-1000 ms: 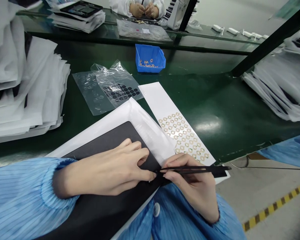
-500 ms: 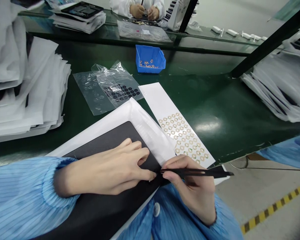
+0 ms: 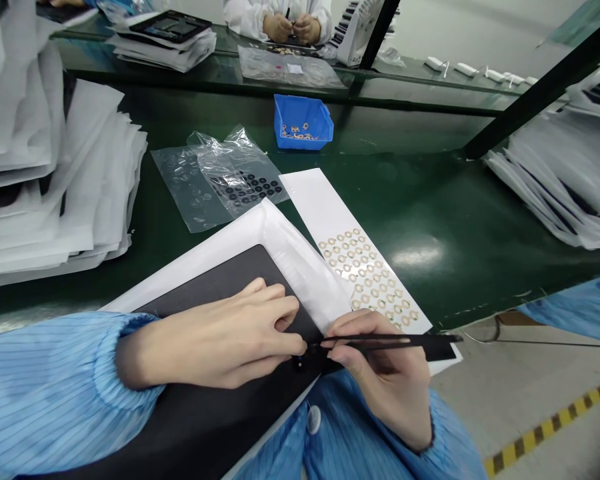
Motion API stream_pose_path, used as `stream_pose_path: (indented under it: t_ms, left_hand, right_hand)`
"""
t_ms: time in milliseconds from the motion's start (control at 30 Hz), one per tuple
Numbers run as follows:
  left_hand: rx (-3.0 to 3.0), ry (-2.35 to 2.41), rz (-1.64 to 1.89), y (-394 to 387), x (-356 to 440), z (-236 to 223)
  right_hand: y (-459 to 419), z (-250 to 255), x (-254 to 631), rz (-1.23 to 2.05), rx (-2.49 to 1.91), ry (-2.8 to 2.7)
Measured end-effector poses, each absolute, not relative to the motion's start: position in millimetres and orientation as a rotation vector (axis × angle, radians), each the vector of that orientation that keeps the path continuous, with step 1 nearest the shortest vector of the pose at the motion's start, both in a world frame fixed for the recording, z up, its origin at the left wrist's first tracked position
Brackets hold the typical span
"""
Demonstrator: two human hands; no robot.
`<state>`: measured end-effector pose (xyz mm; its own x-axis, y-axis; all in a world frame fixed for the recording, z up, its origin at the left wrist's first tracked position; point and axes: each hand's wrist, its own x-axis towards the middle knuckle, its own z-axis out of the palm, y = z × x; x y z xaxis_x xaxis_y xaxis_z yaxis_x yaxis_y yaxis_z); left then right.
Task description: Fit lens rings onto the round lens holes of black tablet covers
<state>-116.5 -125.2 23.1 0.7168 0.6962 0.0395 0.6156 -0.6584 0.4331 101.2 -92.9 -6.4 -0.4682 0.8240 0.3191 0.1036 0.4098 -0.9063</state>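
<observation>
A dark flat panel (image 3: 215,427) in a white foam sleeve (image 3: 280,243) lies at the table's near edge, across my lap. My left hand (image 3: 230,343) rests on the panel, its fingers curled and pressed near the panel's right corner. My right hand (image 3: 385,383) pinches black tweezers (image 3: 380,342), whose tips meet my left fingertips at a small round part on the panel. Just right of the sleeve lies a white sheet (image 3: 320,200) carrying several small tan rings (image 3: 367,277).
A clear plastic bag (image 3: 230,177) with black ring stickers lies beyond the sleeve. A blue bin (image 3: 303,120) holds small tan parts. White foam stacks stand at the left (image 3: 45,173) and right (image 3: 565,173). Another person's hands (image 3: 293,27) work at the far bench.
The view shifted slightly. The tweezer tips crept a little left toward my left fingertips, where a small dark round part now shows. Both hands otherwise stay put.
</observation>
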Motion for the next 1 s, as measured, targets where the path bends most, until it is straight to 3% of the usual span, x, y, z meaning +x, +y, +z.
stream_pose_path:
  t_ms: [300, 533, 700, 867, 1000]
  left_hand:
    - [2.512, 1.015, 0.320, -125.1, -116.6, 21.4]
    - [2.510, 1.034, 0.318, -124.5, -116.2, 22.7]
    - [2.556, 1.055, 0.370, -125.1, -115.5, 21.3]
    - [2.600, 1.070, 0.442, -125.1, -114.7, 19.8]
    - [2.640, 1.083, 0.472, -125.2, -113.8, 19.7]
  right_hand:
    - [-94.6, -2.3, 102.8, 1.168, -0.734, -1.741]
    - [-50.2, 46.6, 100.8, 0.921, -0.661, -2.024]
    - [11.1, 59.5, 19.2, 0.895, -0.480, -2.302]
    - [40.0, 33.5, -85.3, 1.111, -0.436, -2.398]
    - [38.9, 17.7, -123.1, 1.043, -0.333, -2.573]
